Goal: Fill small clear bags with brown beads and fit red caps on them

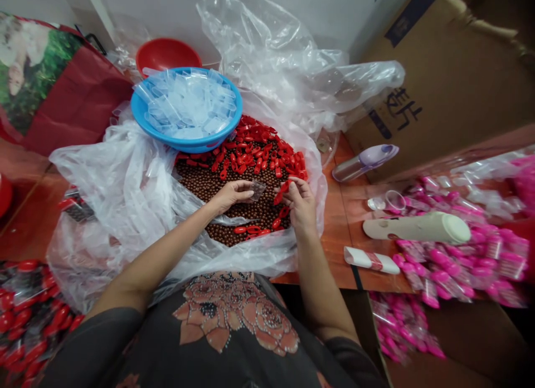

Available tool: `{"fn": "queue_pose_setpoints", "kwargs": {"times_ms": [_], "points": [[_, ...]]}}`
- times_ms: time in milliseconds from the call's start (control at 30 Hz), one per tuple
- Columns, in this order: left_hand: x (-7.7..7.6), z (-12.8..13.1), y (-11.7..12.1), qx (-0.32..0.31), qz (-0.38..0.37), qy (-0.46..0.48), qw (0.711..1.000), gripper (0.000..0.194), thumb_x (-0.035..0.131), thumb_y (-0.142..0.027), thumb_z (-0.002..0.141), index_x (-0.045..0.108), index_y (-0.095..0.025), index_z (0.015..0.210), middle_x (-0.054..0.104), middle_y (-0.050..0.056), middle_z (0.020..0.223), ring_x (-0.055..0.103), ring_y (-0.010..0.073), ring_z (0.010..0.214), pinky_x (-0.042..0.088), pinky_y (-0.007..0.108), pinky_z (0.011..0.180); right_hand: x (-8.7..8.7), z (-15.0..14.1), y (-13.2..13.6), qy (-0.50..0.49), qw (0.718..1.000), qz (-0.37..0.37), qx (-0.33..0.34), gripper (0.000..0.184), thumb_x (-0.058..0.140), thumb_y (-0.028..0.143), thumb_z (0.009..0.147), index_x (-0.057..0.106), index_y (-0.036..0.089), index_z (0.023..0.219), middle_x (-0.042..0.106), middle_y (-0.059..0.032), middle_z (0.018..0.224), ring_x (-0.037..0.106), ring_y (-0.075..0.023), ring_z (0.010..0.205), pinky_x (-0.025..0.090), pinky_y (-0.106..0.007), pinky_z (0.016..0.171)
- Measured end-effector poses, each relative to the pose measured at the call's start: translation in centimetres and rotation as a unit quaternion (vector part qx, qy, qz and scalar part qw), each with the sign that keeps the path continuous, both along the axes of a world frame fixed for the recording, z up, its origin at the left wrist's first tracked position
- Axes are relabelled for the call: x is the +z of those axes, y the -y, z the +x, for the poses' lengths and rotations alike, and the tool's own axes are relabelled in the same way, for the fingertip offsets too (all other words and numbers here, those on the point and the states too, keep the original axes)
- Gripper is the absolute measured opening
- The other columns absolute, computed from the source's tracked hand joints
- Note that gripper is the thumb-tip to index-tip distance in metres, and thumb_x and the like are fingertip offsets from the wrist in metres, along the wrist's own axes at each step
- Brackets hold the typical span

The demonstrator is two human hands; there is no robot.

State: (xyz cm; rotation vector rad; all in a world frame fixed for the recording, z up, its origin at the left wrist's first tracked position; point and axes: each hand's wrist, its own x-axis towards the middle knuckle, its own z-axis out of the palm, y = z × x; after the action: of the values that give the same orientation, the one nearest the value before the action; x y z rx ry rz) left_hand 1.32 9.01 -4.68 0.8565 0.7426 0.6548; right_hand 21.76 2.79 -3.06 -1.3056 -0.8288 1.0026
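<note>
My left hand (232, 197) pinches a small clear plastic case (258, 190) between thumb and fingers, above a heap of small brown balls (204, 182). To its right, my right hand (301, 204) is closed on a red plastic cap (281, 193) with a loop-like end. The two parts are held apart from each other. Many more red caps (259, 154) lie on the far side of the balls, and several lie at the near edge. A white plastic bag (125, 170) spreads open around the heap. Whether the clear case contains anything is too small to tell.
A blue bowl (140, 120) full of clear cases stands behind, with a red bowl (167, 51) beyond. Rightward are a cardboard box (443, 98), a purple-handled tool (363, 162), a pale tube (413, 229) and pink-capped pieces (460, 265). Red-capped pieces (29, 315) fill the lower left.
</note>
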Motion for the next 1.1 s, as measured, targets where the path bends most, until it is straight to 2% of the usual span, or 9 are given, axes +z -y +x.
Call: {"fn": "queue_pose_setpoints", "kwargs": {"times_ms": [100, 200, 400, 500, 667, 733, 867, 1033, 1100], "points": [[1.0, -0.4, 1.0, 0.007, 0.045, -0.028, 0.999, 0.048, 0.086, -0.033, 0.062, 0.071, -0.011, 0.102, 0.073, 0.009, 0.103, 0.067, 0.0161, 0.086, 0.054, 0.033, 0.084, 0.8, -0.6, 0.4, -0.025, 0.999, -0.013, 0.038, 0.037, 0.062, 0.052, 0.085, 0.059, 0.031, 0.115, 0.069, 0.0031, 0.094, 0.070, -0.0113, 0.071, 0.058, -0.025, 0.065], [1.6, -0.8, 2.0, 0.003, 0.070, -0.056, 0.996, 0.046, 0.083, -0.033, 0.065, 0.071, -0.011, 0.104, 0.073, 0.008, 0.103, 0.066, 0.0163, 0.087, 0.054, 0.033, 0.084, 1.3, -1.1, 0.5, -0.042, 0.997, -0.021, 0.065, 0.040, 0.067, 0.051, 0.081, 0.062, 0.030, 0.115, 0.071, 0.0007, 0.102, 0.070, -0.0125, 0.077, 0.060, -0.029, 0.073], [1.6, -1.3, 3.5, 0.006, 0.099, -0.086, 0.991, 0.047, 0.079, -0.034, 0.068, 0.070, -0.012, 0.108, 0.072, 0.008, 0.104, 0.066, 0.0158, 0.084, 0.054, 0.031, 0.082, 1.5, -2.2, 1.2, -0.038, 0.994, -0.009, 0.105, 0.044, 0.078, 0.040, 0.071, 0.067, 0.028, 0.111, 0.071, -0.0011, 0.109, 0.069, -0.0157, 0.090, 0.057, -0.035, 0.088], [1.5, -1.6, 4.0, 0.010, 0.109, -0.082, 0.991, 0.045, 0.078, -0.033, 0.070, 0.070, -0.011, 0.108, 0.072, 0.008, 0.105, 0.066, 0.0161, 0.086, 0.054, 0.031, 0.083, 1.6, -2.6, 1.7, 0.004, 0.993, -0.006, 0.117, 0.043, 0.077, 0.040, 0.073, 0.065, 0.027, 0.113, 0.070, -0.0027, 0.111, 0.068, -0.0168, 0.091, 0.059, -0.033, 0.081], [1.9, -2.1, 4.7, 0.015, 0.105, -0.098, 0.989, 0.041, 0.077, -0.030, 0.072, 0.069, -0.012, 0.108, 0.071, 0.010, 0.108, 0.067, 0.0167, 0.088, 0.054, 0.031, 0.082, 1.7, -2.8, 2.5, 0.055, 0.993, -0.002, 0.102, 0.035, 0.063, 0.046, 0.085, 0.060, 0.028, 0.115, 0.069, -0.0019, 0.101, 0.061, -0.0124, 0.067, 0.051, -0.025, 0.053], [1.9, -2.2, 4.9, 0.020, 0.108, -0.099, 0.989, 0.039, 0.076, -0.028, 0.072, 0.069, -0.012, 0.107, 0.071, 0.009, 0.107, 0.066, 0.0162, 0.087, 0.054, 0.030, 0.082, 1.8, -3.0, 2.8, 0.071, 0.991, -0.008, 0.113, 0.032, 0.059, 0.046, 0.088, 0.061, 0.028, 0.114, 0.069, -0.0015, 0.098, 0.059, -0.0116, 0.066, 0.050, -0.024, 0.054], [1.5, -2.4, 5.2, 0.026, 0.109, -0.103, 0.988, 0.040, 0.077, -0.030, 0.072, 0.070, -0.013, 0.107, 0.072, 0.008, 0.105, 0.066, 0.0152, 0.086, 0.054, 0.030, 0.082, 2.1, -3.4, 3.3, 0.132, 0.982, -0.001, 0.132, 0.030, 0.065, 0.044, 0.083, 0.067, 0.026, 0.107, 0.068, -0.0026, 0.103, 0.062, -0.0141, 0.078, 0.054, -0.026, 0.064], [1.2, -2.5, 5.6, 0.025, 0.121, -0.112, 0.986, 0.036, 0.074, -0.028, 0.075, 0.070, -0.013, 0.107, 0.072, 0.008, 0.107, 0.067, 0.0159, 0.091, 0.053, 0.031, 0.087, 2.3, -4.0, 3.6, 0.151, 0.984, -0.005, 0.092, 0.030, 0.059, 0.048, 0.087, 0.068, 0.026, 0.106, 0.069, -0.0013, 0.095, 0.060, -0.0138, 0.071, 0.053, -0.027, 0.062], [1.3, -2.5, 5.8, 0.029, 0.140, -0.126, 0.982, 0.032, 0.073, -0.023, 0.075, 0.070, -0.013, 0.105, 0.072, 0.008, 0.107, 0.067, 0.0157, 0.092, 0.052, 0.031, 0.090, 2.2, -4.3, 3.7, 0.192, 0.978, -0.002, 0.078, 0.030, 0.057, 0.049, 0.089, 0.069, 0.025, 0.102, 0.069, -0.0009, 0.091, 0.060, -0.0142, 0.070, 0.052, -0.027, 0.064]]}}
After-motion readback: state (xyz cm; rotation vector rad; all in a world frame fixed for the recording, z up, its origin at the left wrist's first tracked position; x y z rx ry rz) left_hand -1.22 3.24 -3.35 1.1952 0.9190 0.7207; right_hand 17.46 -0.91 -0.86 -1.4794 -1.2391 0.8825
